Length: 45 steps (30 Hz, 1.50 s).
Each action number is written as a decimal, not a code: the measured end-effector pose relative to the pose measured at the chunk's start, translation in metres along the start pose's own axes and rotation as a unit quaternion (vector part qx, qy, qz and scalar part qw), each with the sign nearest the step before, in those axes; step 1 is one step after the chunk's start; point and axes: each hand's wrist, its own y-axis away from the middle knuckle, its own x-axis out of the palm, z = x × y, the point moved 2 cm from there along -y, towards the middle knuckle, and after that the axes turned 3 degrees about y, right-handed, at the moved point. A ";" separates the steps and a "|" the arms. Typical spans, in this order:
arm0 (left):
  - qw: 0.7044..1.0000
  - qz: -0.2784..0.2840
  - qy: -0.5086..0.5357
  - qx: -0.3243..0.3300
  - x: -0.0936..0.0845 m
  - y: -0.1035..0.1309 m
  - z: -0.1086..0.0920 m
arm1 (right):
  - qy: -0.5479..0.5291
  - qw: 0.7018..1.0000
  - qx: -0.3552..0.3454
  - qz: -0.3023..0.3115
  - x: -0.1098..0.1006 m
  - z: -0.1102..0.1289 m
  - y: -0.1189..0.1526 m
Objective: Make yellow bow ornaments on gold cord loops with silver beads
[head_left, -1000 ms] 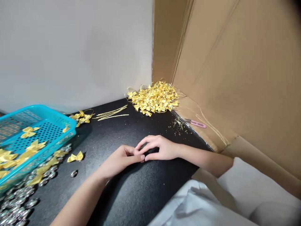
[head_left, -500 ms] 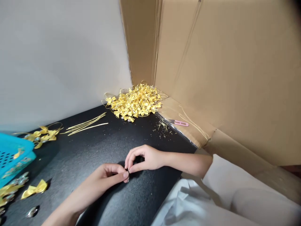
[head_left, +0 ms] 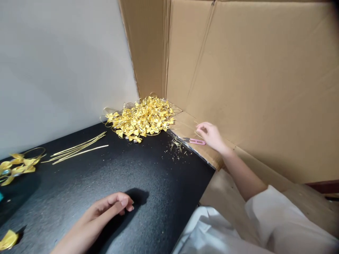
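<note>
My right hand is over the cardboard strip at the table's right edge, its thumb and fingertips closed on a thin gold cord. Just left of those fingers lie thread snips with a pink handle. My left hand hovers above the black table, fingers curled and thumb pressed against the index finger. Whatever it may hold is hidden. In the far corner is a big heap of yellow ribbon bows with gold loops.
Several straight gold cords lie on the black table. More looped bows are at the left, and a single yellow bow sits at the lower left. Short gold clippings are scattered by the cardboard strip. Tall cardboard panels stand at the right.
My right hand has left my left hand and moved right and away to the cords on the cardboard. My left hand has stayed low over the table. The view has turned slightly right.
</note>
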 end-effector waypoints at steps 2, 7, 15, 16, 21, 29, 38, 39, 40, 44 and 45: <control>1.000 0.004 0.002 0.006 -0.002 -0.002 0.003 | 0.061 0.998 0.001 -0.006 -0.018 -0.020 -0.022; 1.000 0.009 -0.004 0.005 -0.004 -0.005 0.011 | 0.146 0.987 -0.029 0.068 -0.013 -0.024 -0.048; 1.000 0.016 0.008 0.000 -0.003 -0.003 0.012 | 0.221 0.964 -0.078 0.125 0.013 -0.005 -0.066; 1.000 0.018 0.008 0.002 -0.003 -0.003 0.012 | 0.226 0.962 -0.084 0.130 0.015 -0.002 -0.068; 1.000 0.009 -0.001 0.009 -0.002 -0.003 0.012 | 0.242 0.953 -0.100 0.154 0.027 0.003 -0.074; 1.000 0.012 -0.004 0.010 -0.004 -0.006 0.012 | 0.229 0.956 -0.112 0.146 0.034 -0.005 -0.072; 1.000 0.015 0.002 0.005 -0.003 -0.003 0.014 | 0.215 0.974 -0.073 -0.003 -0.012 -0.007 -0.054; 1.000 0.015 0.002 0.005 -0.003 -0.003 0.014 | 0.218 0.973 -0.073 0.005 -0.012 -0.007 -0.051; 1.000 0.015 0.002 0.006 -0.003 -0.003 0.014 | 0.221 0.972 -0.076 0.019 -0.009 -0.008 -0.050; 1.000 0.009 -0.001 0.009 0.000 -0.003 0.011 | 0.253 0.962 -0.081 0.061 0.011 -0.007 -0.053; 1.000 0.007 -0.001 0.011 0.001 -0.003 0.009 | 0.265 0.958 -0.082 0.067 0.015 -0.005 -0.056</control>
